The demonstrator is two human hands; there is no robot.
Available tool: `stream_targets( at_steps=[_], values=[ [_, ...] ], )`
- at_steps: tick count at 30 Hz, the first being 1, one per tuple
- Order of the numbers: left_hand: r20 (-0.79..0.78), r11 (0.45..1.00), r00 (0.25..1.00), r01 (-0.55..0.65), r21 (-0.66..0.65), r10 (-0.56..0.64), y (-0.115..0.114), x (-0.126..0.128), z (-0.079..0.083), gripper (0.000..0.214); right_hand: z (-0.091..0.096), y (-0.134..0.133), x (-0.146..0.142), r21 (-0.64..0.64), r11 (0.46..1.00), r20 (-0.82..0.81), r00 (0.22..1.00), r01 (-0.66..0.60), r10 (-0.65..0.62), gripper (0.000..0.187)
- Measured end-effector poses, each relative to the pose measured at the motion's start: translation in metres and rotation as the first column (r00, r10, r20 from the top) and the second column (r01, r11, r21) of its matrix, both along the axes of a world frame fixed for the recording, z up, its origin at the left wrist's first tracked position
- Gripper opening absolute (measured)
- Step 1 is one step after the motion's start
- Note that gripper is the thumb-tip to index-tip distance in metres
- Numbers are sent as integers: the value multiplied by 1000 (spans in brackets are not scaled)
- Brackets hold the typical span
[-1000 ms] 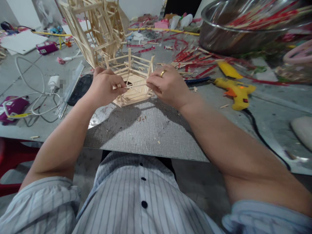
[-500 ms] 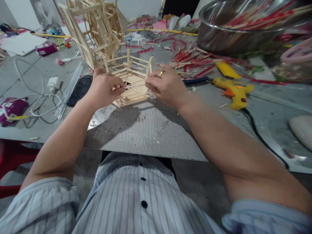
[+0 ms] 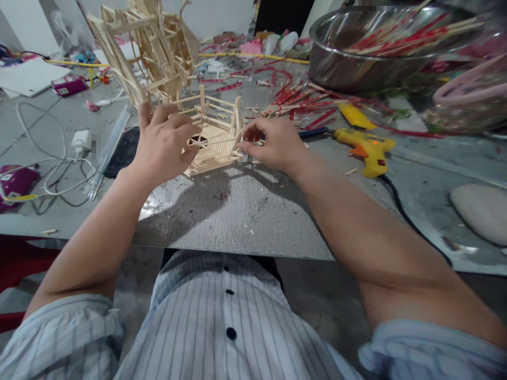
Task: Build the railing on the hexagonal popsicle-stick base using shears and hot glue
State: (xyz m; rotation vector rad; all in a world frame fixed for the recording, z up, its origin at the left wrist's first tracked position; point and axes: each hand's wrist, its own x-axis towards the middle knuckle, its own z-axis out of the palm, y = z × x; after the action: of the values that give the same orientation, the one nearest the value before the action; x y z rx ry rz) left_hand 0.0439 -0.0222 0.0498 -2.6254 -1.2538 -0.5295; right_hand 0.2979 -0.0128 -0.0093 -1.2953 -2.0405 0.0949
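Note:
A small frame of thin wooden sticks, with a slatted floor and low railings, sits on the table between my hands. Across its near side runs a single wooden stick. My left hand is at the frame's left side, its fingers spread and the thumb apart from the index finger around the stick's left end. At the other end, my right hand has thumb and index fingertip closed on the stick beside a corner post. Behind my left hand stands a taller stick structure.
To the right lies a yellow glue gun with a black cord. Behind it are red-wrapped sticks and a steel basin. A dark phone, a white charger and its cable lie left. A pale stone is far right.
My left fingers have opened off the stick's left end and spread. The right hand stays at the stick's right end. The view has shifted slightly to the right.

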Motion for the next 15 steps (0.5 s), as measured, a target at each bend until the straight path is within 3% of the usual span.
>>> stream_targets(
  at_steps=[4, 9, 15],
  values=[
    [-86, 999, 996, 33, -6, -34, -13, 26, 4, 23, 0, -2, -10, -111, 994, -120, 993, -2, -11, 9],
    [-200, 996, 980, -33, -86, 15, -7, 60, -5, 21, -2, -1, -15, -200, 980, -258, 966, -16, -37, 14],
    [-133, 982, 986, -119, -145, 100, 4, 65, -19, 23, -6, 1, -16, -224, 972, -329, 944, -70, -8, 18]
  ],
)
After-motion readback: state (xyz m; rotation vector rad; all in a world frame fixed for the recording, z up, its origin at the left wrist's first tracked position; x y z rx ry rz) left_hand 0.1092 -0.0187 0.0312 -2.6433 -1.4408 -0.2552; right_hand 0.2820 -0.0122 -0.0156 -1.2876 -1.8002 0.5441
